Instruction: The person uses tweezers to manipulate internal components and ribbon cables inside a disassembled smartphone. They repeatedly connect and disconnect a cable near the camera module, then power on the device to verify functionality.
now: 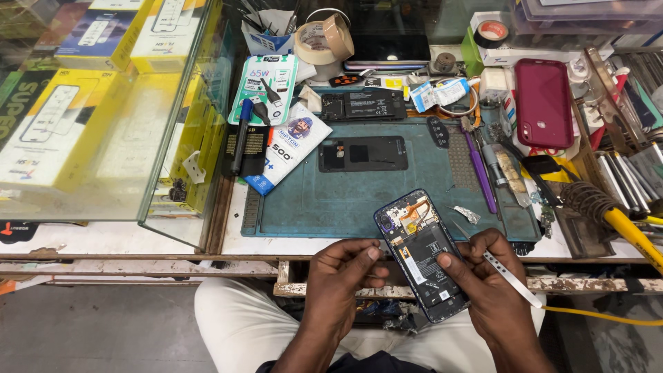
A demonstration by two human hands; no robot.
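An opened smartphone [420, 253] with its back cover off, black battery and circuit boards showing, is held above the front edge of the workbench. My right hand [492, 290] grips its right side with the thumb on the battery and also holds white tweezers [507, 276] that stick out to the lower right. My left hand [342, 276] sits just left of the phone, fingertips pinched together near its left edge; whether they hold something tiny is unclear.
A teal repair mat [311, 200] carries a black back panel [362, 153] and a phone frame [364, 105]. A red phone [544, 101], a tape roll [323, 38], a purple tool [478, 169], a yellow-handled soldering iron [621, 221] and a glass case [110, 117] with boxed goods surround it.
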